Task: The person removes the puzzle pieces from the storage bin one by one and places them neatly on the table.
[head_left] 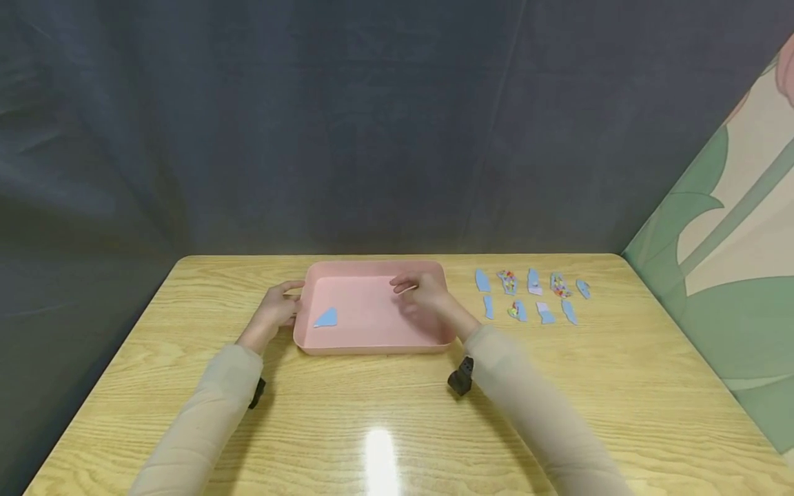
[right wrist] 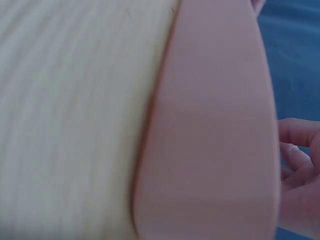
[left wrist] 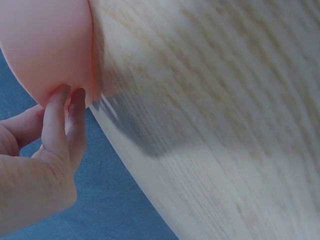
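Note:
A pink tray (head_left: 372,350) lies on the wooden table with one flat blue piece (head_left: 327,317) in its lower left part. Against the tray's left end rests my left hand (head_left: 276,307); its fingertips (left wrist: 64,92) touch the outer wall in the left wrist view. Over the right part of the tray hovers my right hand (head_left: 425,292), fingers loosely bent and apart, with nothing visible in them. In the right wrist view the tray wall (right wrist: 215,120) covers part of that hand (right wrist: 302,170).
Right of the tray, several flat irregular pieces lie in two rows, including a plain blue piece (head_left: 482,280) and a multicoloured one (head_left: 508,282). A dark curtain (head_left: 384,138) hangs behind the table (head_left: 322,413). A leaf-patterned panel (head_left: 732,275) borders the right side.

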`<action>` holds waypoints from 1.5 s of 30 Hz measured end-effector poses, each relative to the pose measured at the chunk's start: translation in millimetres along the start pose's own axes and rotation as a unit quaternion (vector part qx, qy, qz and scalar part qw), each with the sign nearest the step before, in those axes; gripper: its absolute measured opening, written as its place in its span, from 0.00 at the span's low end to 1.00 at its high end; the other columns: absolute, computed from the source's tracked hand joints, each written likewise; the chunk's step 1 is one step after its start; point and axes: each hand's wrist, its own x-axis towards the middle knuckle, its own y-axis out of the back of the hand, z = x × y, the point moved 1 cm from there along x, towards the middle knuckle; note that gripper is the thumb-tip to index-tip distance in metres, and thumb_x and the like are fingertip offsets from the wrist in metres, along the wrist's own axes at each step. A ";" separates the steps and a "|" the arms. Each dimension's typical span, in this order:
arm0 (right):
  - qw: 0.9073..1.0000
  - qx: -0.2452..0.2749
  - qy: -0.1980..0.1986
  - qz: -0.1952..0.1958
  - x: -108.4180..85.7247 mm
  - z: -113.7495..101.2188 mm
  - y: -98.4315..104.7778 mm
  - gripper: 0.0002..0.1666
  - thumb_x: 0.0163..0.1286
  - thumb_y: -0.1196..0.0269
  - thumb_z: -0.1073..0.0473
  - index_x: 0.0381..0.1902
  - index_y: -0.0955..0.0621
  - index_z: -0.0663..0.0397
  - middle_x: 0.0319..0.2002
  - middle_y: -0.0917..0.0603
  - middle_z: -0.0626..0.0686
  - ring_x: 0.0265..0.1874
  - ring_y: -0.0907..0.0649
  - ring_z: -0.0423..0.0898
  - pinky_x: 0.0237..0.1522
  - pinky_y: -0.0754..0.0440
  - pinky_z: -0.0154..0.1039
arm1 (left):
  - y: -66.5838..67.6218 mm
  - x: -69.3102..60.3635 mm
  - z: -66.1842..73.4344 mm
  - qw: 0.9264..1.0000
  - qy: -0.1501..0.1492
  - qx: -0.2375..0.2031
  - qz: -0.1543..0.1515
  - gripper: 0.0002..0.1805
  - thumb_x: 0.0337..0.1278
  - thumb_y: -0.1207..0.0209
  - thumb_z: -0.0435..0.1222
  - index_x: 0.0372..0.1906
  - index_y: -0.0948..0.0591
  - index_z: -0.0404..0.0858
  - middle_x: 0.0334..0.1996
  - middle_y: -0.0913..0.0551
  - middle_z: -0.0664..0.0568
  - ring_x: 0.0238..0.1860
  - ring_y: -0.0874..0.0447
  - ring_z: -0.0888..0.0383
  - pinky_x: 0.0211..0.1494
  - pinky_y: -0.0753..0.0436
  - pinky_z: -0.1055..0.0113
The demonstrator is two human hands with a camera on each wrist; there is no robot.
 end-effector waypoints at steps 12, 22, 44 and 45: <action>0.995 0.037 -0.086 -0.019 -15.1 -55.9 -58.5 0.23 0.60 0.46 0.76 0.54 0.22 0.65 0.47 0.17 0.62 0.37 0.20 0.42 0.31 0.23 0.29 | 1.1 0.4 0.6 1.000 0.000 -0.004 -0.007 0.32 0.65 0.57 0.24 0.74 0.45 0.35 0.68 0.36 0.31 0.62 0.26 0.40 0.38 0.18 0.71; 0.998 0.018 -0.056 -0.028 -4.4 -60.3 -91.1 0.21 0.60 0.42 0.76 0.52 0.21 0.66 0.45 0.16 0.62 0.40 0.18 0.47 0.33 0.20 0.29 | -0.4 -0.4 1.5 1.000 0.006 -0.009 -0.007 0.32 0.65 0.58 0.24 0.74 0.46 0.35 0.69 0.38 0.31 0.64 0.28 0.39 0.38 0.18 0.71; 0.996 -0.086 -0.030 -0.017 12.2 -62.0 -116.5 0.20 0.56 0.33 0.70 0.49 0.18 0.60 0.42 0.17 0.57 0.39 0.22 0.43 0.44 0.24 0.32 | -0.7 -1.4 1.5 1.000 0.006 -0.014 -0.006 0.31 0.65 0.61 0.23 0.74 0.46 0.34 0.68 0.37 0.30 0.65 0.30 0.39 0.42 0.17 0.68; 0.995 -0.096 -0.026 -0.023 12.6 -62.7 -116.9 0.20 0.57 0.33 0.70 0.49 0.18 0.60 0.40 0.18 0.56 0.37 0.24 0.42 0.42 0.25 0.31 | -0.6 -1.4 1.8 1.000 0.007 -0.013 -0.006 0.31 0.65 0.61 0.23 0.74 0.46 0.34 0.68 0.37 0.30 0.64 0.30 0.39 0.42 0.17 0.68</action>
